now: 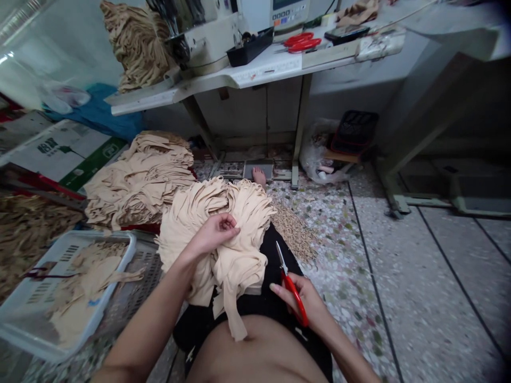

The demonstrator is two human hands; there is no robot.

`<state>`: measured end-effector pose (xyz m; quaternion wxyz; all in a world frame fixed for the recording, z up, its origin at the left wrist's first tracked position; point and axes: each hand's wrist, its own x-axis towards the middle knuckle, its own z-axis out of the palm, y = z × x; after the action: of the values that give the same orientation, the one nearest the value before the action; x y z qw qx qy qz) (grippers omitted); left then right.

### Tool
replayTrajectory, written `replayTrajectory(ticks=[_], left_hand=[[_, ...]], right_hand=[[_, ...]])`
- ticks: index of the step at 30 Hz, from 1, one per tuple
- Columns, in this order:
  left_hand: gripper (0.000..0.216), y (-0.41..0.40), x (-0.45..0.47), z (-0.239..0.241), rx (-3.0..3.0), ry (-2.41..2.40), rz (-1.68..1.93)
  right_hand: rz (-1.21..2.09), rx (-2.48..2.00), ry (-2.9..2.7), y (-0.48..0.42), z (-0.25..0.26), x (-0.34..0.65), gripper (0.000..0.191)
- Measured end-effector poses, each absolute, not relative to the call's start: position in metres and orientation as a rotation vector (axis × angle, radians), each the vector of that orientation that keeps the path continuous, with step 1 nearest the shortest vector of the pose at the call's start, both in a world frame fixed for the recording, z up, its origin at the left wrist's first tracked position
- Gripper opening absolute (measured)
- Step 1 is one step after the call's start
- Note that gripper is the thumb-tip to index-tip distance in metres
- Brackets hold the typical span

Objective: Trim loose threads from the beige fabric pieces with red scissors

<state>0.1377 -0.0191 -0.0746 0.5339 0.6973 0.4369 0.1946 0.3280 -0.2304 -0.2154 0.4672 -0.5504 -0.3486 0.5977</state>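
Note:
Across my lap lies a thick bundle of beige fabric pieces (247,213), with one strip hanging down toward my belly. My left hand (217,231) rests over the middle of the bundle, its fingers curled in toward the thumb; whether cloth is pinched between them is hidden. In my right hand (305,298) is a pair of scissors (293,292) with red handles. Their blades point up and away from me, beside the bundle and over my dark trousers, and look closed together.
A white plastic basket (131,247) with beige pieces stands at left, near another fabric stack (139,175). Ahead is a sewing table (271,72) with a machine (207,45), a black tray (249,50) and red-handled scissors (301,42). Small beige scraps (293,229) cover the floor right of my lap.

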Motion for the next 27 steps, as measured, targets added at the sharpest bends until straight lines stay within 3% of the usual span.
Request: replayTrajectory(ticks=[5,10,27], left_hand=[[0.041,-0.029,0.137,-0.054,1.395,0.883,0.450],[0.035,-0.055,0.154,-0.039,1.463,0.845,0.305],[0.039,-0.071,0.182,-0.055,1.466,0.882,0.142]], right_hand=[[1.495,-1.303,-0.887,-0.232,-0.209,0.331,0.051],[1.509,-1.219,-0.964,-0.232,-0.187,0.333,0.053],[1.294,-1.211,-1.344,-0.234,-0.163,0.340,0.040]])
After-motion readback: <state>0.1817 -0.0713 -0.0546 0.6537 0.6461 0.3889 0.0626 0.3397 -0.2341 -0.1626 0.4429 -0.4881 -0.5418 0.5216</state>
